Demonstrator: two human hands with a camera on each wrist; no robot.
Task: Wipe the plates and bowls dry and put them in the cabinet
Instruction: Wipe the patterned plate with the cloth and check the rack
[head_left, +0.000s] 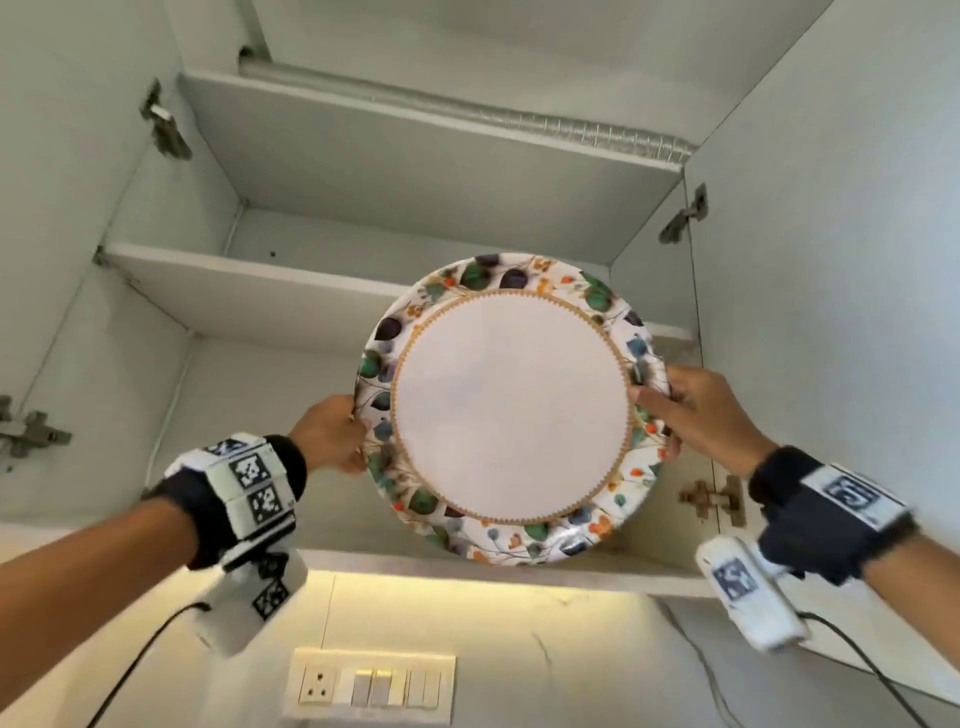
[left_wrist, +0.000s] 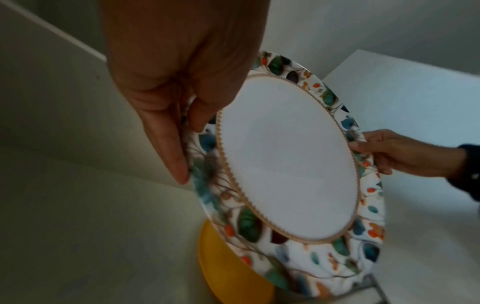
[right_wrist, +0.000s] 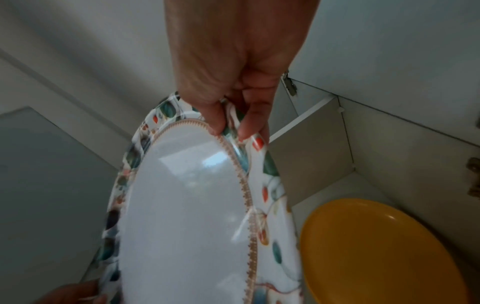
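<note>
A large white plate (head_left: 511, 410) with a floral rim and gold ring is held up in front of the open wall cabinet (head_left: 291, 291), tilted with its face toward me. My left hand (head_left: 330, 434) grips its left rim, thumb on the face (left_wrist: 197, 117) and fingers behind. My right hand (head_left: 691, 410) pinches the right rim (right_wrist: 231, 121) between thumb and fingers. A yellow plate (right_wrist: 376, 251) lies flat on the lowest cabinet shelf, just behind and below the floral plate (left_wrist: 285, 160); its edge (left_wrist: 226, 267) shows in the left wrist view.
Both cabinet doors stand open, left (head_left: 62, 260) and right (head_left: 841, 260), with metal hinges (head_left: 166, 124). Two upper shelves (head_left: 426, 156) show nothing on them. Below the cabinet's lit bottom edge is a wall switch panel (head_left: 371, 686). Cables hang from the wrist cameras.
</note>
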